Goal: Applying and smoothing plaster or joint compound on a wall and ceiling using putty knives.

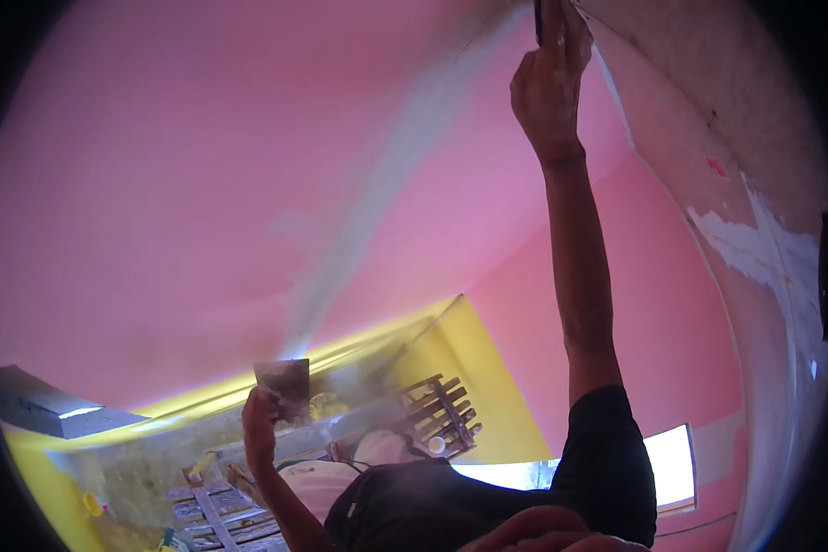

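My right hand [547, 83] is stretched high overhead, shut on a dark, narrow tool [537, 20] whose tip meets the seam between the pink ceiling [156, 184] and the bare plastered wall [736, 101]. My left hand [259, 425] is held low at the lower left and grips a flat, square metal blade [283, 382] smeared with grey filler. My right forearm and black sleeve [607, 460] rise from the lower edge.
A pale grey filler stripe [377, 193] runs diagonally across the ceiling. White filler patches [754, 248] mark the right wall. Below are a yellow wall [492, 386], a wooden slatted frame [442, 414], rough planks [216, 515] and a bright window opening [672, 465].
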A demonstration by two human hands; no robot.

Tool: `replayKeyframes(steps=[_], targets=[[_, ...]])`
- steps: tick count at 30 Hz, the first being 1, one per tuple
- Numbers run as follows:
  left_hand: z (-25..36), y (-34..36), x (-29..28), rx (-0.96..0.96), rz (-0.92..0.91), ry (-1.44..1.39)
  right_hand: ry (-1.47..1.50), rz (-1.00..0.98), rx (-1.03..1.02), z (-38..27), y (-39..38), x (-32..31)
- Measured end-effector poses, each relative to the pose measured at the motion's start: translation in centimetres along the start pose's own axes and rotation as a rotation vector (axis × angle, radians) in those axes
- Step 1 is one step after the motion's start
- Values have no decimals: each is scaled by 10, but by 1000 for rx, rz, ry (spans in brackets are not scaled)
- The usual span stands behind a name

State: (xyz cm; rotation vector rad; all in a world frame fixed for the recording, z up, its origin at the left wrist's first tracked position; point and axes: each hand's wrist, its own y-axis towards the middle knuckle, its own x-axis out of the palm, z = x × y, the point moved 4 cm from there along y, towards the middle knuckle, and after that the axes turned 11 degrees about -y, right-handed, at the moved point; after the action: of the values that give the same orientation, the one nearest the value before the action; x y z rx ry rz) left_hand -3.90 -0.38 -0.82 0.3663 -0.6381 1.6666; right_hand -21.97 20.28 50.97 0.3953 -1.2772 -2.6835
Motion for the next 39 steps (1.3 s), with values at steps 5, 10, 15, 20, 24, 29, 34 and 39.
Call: replayKeyframes(steps=[5, 10, 15, 20, 24, 29, 34, 39], targets=[[3, 3, 22, -23, 22, -107, 25, 133, -78, 4, 10, 10], [-15, 8, 15, 13, 50, -67, 12, 20, -60, -5, 6, 4], [-10, 14, 18, 20, 4, -112, -28, -92, -55, -25, -46, 21], [7, 5, 27, 23, 26, -89, 359, -47, -34, -14, -41, 5], [5, 1, 23, 8, 18, -102, -3, -1, -111, 6, -10, 6], [7, 0, 32, -22, 78, -130, -13, -23, -52, -29, -27, 20], [-1, 9, 17, 57, 11, -51, 66, -171, 62, -75, -108, 43], [9, 8, 32, 115, -17, -94, 188, -441, 119, -141, -203, 52]])
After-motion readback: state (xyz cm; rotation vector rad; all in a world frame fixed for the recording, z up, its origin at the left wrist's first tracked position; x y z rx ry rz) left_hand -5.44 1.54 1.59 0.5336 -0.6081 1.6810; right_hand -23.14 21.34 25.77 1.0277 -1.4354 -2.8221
